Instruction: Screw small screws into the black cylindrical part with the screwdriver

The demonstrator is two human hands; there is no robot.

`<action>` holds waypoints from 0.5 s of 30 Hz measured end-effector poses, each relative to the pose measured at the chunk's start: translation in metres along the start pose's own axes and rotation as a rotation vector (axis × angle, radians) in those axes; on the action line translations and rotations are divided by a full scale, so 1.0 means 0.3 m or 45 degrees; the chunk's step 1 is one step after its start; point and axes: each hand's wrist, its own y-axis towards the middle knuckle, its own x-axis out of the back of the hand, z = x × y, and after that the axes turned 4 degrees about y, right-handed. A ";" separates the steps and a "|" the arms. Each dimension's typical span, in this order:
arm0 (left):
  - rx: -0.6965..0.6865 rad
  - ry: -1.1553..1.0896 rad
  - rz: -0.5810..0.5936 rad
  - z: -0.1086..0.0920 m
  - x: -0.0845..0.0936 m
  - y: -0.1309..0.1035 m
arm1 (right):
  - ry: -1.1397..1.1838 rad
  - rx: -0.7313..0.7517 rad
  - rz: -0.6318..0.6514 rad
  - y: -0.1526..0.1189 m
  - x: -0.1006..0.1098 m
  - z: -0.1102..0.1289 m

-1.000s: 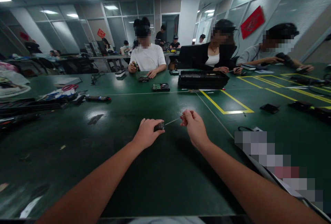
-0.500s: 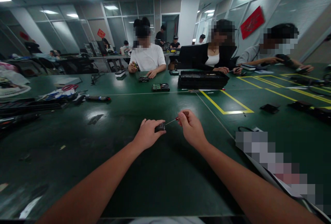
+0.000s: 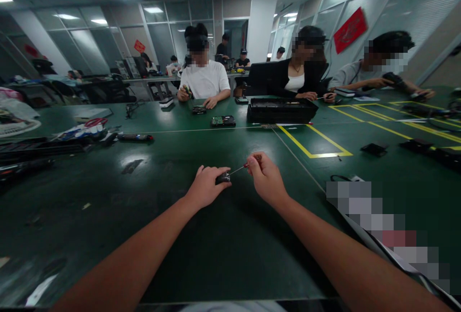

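Observation:
My left hand [image 3: 206, 185] is closed over a small dark device [image 3: 224, 177], pressing it on the green table; most of the device is hidden under the palm and fingers. Its right end shows a lighter, metallic-looking edge. In my right hand [image 3: 265, 176] is a screwdriver [image 3: 246, 165] with a reddish handle, pinched between thumb and fingers. The thin shaft slants down to the left, its tip at the exposed end of the device. Whether the tip sits in a screw is too small to tell.
Across the green table [image 3: 230, 254] stands a long black bin [image 3: 282, 110], with a green circuit board device [image 3: 223, 121] left of it. A pen-like tool [image 3: 136, 138] and red-handled scissors [image 3: 97, 122] lie left. Yellow tape [image 3: 331, 155] marks the right. Co-workers sit opposite.
The view has shifted very slightly. Both hands keep nearly the same place, with the screwdriver's tip still at the device's end.

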 end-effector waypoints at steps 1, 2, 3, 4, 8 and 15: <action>0.000 0.001 0.006 -0.002 0.001 0.000 | -0.033 0.011 -0.002 0.000 0.002 0.003; -0.001 0.003 0.010 -0.003 0.002 0.001 | -0.061 0.026 -0.006 0.000 0.003 0.006; -0.003 0.004 0.014 -0.005 0.003 0.001 | -0.082 0.041 -0.006 0.000 0.005 0.008; -0.004 0.004 0.017 -0.005 0.003 0.002 | -0.095 0.054 -0.003 0.000 0.006 0.011; -0.006 0.006 0.022 -0.002 0.000 0.006 | -0.134 0.066 -0.010 0.000 0.010 0.019; 0.016 -0.045 -0.002 0.002 0.013 0.006 | -0.213 0.040 -0.110 0.005 0.014 0.019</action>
